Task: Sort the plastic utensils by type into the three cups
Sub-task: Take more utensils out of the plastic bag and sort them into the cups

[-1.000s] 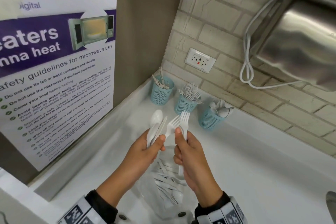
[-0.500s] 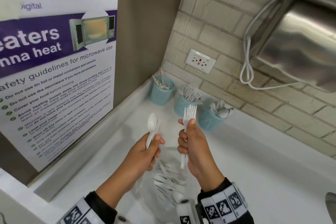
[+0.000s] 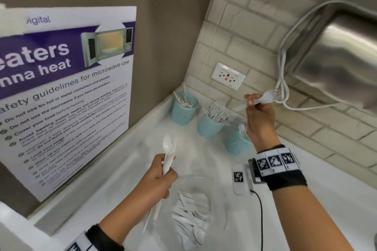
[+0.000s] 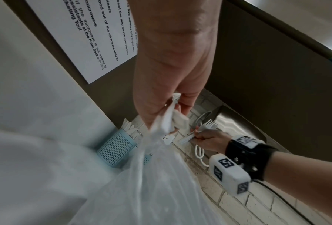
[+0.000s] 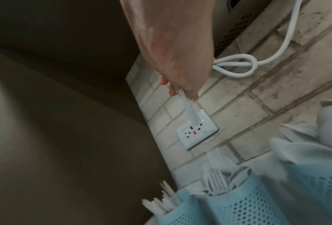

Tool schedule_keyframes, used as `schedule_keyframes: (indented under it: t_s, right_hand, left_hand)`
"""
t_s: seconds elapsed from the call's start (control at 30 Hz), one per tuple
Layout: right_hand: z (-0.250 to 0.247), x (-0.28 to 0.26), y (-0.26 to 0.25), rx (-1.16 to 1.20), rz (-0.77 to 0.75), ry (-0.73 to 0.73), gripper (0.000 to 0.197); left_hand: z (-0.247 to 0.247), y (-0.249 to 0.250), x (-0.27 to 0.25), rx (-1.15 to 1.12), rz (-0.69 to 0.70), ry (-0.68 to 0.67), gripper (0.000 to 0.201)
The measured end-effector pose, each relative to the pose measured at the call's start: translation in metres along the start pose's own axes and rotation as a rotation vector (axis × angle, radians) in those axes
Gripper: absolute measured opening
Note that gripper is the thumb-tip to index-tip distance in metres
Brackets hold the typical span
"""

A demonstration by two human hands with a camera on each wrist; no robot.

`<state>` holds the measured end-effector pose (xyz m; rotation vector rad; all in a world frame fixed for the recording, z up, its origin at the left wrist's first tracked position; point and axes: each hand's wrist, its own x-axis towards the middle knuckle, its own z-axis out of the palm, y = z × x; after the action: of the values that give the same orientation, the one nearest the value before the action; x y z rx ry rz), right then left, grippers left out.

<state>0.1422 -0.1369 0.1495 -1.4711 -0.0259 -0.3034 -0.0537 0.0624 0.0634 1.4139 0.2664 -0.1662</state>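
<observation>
Three teal mesh cups stand in a row by the tiled wall: the knife cup point(image 3: 183, 109), the fork cup point(image 3: 210, 127) and the spoon cup point(image 3: 236, 143). My right hand point(image 3: 253, 102) is raised above the fork and spoon cups and grips white forks point(image 3: 268, 97), tines pointing right. The right wrist view shows the fork handles point(image 5: 189, 106) hanging from my fingers over the fork cup point(image 5: 238, 202). My left hand point(image 3: 168, 169) holds a white spoon point(image 3: 167, 145) upright together with another flat utensil. In the left wrist view it also pinches the clear bag point(image 4: 161, 182).
The clear bag point(image 3: 191, 216) with several white utensils lies on the white counter point(image 3: 306, 199) between my arms. A wall socket point(image 3: 228, 76), a looped white cable point(image 3: 284, 96) and a steel dispenser point(image 3: 336, 57) are behind the cups. A poster point(image 3: 65, 98) covers the left wall.
My right hand has carried the forks up and away to the right, over the cups, turning them sideways. The left hand stays put with the spoon.
</observation>
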Motion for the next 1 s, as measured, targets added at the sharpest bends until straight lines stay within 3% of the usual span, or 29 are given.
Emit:
schedule_keyframes:
  t_s: [0.13,0.3,0.4,0.5,0.7,0.9,1.0]
  right_hand:
    - [0.002,0.032,0.019,-0.093,-0.026,0.026,0.034]
    - [0.008,0.050,0.059,-0.242,0.080,0.011,0.023]
    - [0.009,0.057,0.078,-0.295,0.141,-0.003,0.022]
    - [0.010,0.063,0.085,-0.371,0.145,-0.031,0.025]
    - [0.005,0.073,0.092,-0.414,0.217,-0.047,0.046]
    - [0.015,0.048,0.073,-0.518,0.097,0.006,0.039]
    - [0.028,0.016,0.055,-0.450,0.046,-0.085,0.037]
  left_hand:
    - [0.001,0.005,0.000,-0.084,-0.043,-0.024,0.024]
    - [-0.002,0.011,-0.003,-0.112,-0.066,-0.044,0.045]
    - [-0.004,0.009,-0.004,-0.058,-0.053,-0.068,0.044]
    - [-0.005,0.008,-0.006,0.043,-0.019,-0.087,0.028]
    - [-0.005,0.008,-0.006,0.084,0.032,-0.092,0.030]
    - [-0.002,0.003,-0.005,0.012,0.049,-0.101,0.028]
    - [0.000,0.003,-0.006,-0.029,0.042,-0.103,0.026]
